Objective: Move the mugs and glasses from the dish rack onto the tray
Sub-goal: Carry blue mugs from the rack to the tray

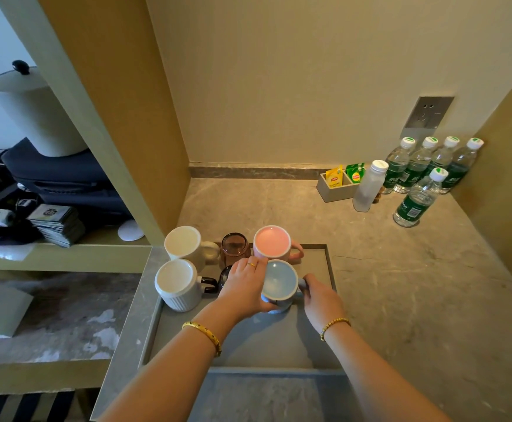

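Pale blue ceramic mug (280, 284) sits on the flat grey rectangular tray (279, 339), right of centre, just in front of the pink ceramic mug (271, 242); left hand (245, 284) curls round its body, right hand (320, 295) pinches the handle; whether the base has fully landed cannot be told. Judged: rigid, glazed and likely slick, moderately heavy, chips on knocks against neighbours; handle plus wall is the secure hold. White ribbed mug (178, 284), plain white mug (184, 243) and brown tinted glass (235, 248) stand at the tray's left and far side.
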`<state>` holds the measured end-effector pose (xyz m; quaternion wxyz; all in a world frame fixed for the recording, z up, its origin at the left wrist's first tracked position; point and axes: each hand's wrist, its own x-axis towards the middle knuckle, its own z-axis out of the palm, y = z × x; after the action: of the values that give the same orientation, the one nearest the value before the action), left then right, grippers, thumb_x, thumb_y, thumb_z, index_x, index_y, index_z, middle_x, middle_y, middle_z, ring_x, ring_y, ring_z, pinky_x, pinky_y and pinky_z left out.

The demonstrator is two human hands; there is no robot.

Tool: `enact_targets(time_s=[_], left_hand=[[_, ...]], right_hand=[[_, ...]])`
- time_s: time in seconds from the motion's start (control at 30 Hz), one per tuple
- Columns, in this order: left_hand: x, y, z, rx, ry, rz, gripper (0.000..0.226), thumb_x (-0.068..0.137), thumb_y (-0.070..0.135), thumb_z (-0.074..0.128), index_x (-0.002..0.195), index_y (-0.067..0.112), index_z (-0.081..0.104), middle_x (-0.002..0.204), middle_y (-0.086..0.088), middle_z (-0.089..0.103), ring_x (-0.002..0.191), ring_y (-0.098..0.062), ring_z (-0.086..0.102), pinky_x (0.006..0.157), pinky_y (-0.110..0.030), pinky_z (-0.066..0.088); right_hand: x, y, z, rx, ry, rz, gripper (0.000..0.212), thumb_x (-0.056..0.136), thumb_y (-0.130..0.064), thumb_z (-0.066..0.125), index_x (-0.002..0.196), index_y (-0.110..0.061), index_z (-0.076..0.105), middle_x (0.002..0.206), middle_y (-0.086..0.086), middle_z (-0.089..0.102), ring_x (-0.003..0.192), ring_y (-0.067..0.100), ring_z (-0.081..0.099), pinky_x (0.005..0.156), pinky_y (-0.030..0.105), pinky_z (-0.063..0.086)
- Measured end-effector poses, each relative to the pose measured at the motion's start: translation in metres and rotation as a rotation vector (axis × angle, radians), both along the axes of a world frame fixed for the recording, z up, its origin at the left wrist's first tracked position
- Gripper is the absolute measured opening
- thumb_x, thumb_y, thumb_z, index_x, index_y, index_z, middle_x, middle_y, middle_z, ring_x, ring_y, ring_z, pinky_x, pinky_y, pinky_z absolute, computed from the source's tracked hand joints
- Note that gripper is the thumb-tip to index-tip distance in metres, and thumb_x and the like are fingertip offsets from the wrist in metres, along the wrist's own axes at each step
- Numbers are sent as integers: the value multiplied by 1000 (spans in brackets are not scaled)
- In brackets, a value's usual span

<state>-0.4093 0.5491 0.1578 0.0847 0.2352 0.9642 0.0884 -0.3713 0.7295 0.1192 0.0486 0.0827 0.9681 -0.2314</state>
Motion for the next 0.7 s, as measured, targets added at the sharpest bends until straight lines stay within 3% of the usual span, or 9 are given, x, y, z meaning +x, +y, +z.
enact_targets(time_s=[0.17,0.27,0.4,0.7], left_hand=[[6,-1,-2,-28,96,-46,90,75,62,59,141,11,24,141,-7,37,128,-25,35,109,-35,26],[9,1,-1,4,111,-30,89,75,68,55,139,12,27,139,-7,39,125,-24,38,107,-34,28],[11,5,0,74,87,24,86,74,66,58,136,13,32,135,-6,43,120,-22,42,103,-31,33],[15,7,1,195,13,133,85,69,59,69,132,16,33,130,-3,46,117,-21,44,100,-32,35]], right_hand=[[3,2,-2,-17,14,-4,12,95,-18,42,98,-14,53,87,10,65,79,29,60,60,31,43],[2,3,-2,-44,1,-10,11,94,-19,44,98,-15,54,88,12,66,80,32,60,59,28,37],[3,4,-3,-69,-21,2,9,95,-23,45,95,-19,53,86,8,66,73,25,57,60,24,34],[1,3,-5,-117,-18,-26,11,94,-22,47,99,-20,57,89,8,68,81,28,61,63,25,37]])
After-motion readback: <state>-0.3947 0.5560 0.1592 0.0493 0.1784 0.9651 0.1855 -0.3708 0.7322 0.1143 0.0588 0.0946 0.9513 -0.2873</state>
